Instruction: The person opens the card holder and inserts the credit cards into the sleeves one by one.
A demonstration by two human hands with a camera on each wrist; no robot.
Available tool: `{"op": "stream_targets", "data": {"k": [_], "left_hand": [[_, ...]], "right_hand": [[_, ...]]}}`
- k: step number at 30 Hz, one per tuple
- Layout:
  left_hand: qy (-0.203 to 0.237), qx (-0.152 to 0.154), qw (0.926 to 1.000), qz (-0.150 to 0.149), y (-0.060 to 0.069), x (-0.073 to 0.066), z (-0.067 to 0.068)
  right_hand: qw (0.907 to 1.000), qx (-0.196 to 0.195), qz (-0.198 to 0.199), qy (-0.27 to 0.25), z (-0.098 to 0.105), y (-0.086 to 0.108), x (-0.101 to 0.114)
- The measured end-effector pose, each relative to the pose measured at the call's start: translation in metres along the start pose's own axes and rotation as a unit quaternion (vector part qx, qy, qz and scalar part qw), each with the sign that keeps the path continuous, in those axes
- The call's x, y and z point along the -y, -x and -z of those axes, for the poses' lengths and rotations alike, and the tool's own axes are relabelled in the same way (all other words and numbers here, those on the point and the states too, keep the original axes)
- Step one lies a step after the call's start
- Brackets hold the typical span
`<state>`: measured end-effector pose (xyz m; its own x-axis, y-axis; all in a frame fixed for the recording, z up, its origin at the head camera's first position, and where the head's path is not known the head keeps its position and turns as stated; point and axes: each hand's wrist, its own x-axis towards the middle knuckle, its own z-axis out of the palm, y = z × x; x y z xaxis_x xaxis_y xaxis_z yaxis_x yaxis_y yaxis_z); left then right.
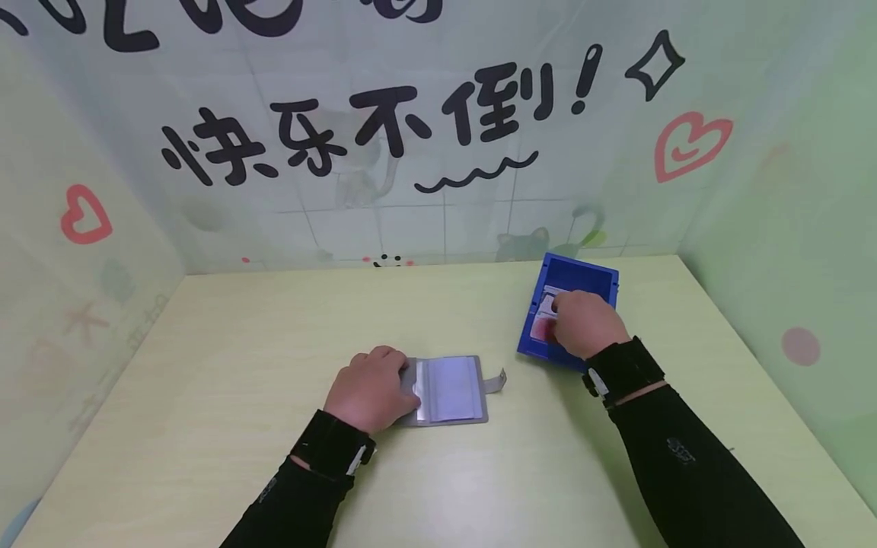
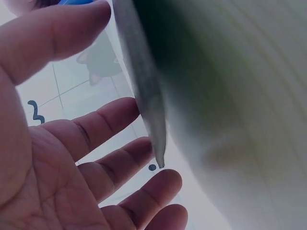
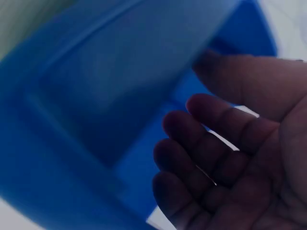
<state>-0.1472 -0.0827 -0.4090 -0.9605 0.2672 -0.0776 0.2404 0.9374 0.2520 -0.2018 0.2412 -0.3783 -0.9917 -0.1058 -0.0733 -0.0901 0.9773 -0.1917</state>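
An opened grey card holder with clear sleeves lies on the table, its strap sticking out to the right. My left hand rests on its left cover, thumb on the inner side. In the left wrist view, the fingertips touch the cover, with the thumb spread from the fingers. My right hand reaches into a blue tray, over cards inside. The right wrist view shows loosely bent fingers with the thumb apart; nothing visible is pinched. White card edges show behind them.
A pale wooden table carries the holder and the tray, which stands at the back right. Printed cloth walls enclose the back and both sides.
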Motion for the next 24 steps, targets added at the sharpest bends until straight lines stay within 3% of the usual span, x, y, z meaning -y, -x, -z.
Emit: {"op": "stream_targets", "data": {"k": [9,24], "left_hand": [[-0.005,-0.010,0.9999,-0.006,0.001,-0.003,0.001],[-0.014,-0.026,0.9995,-0.008,0.003,-0.006,0.002]], "right_hand": [[0.9976,0.023,0.020,0.063,-0.014,-0.019,-0.004],[0.9971,0.008,0.005,0.076,-0.011,-0.015,0.004]]}}
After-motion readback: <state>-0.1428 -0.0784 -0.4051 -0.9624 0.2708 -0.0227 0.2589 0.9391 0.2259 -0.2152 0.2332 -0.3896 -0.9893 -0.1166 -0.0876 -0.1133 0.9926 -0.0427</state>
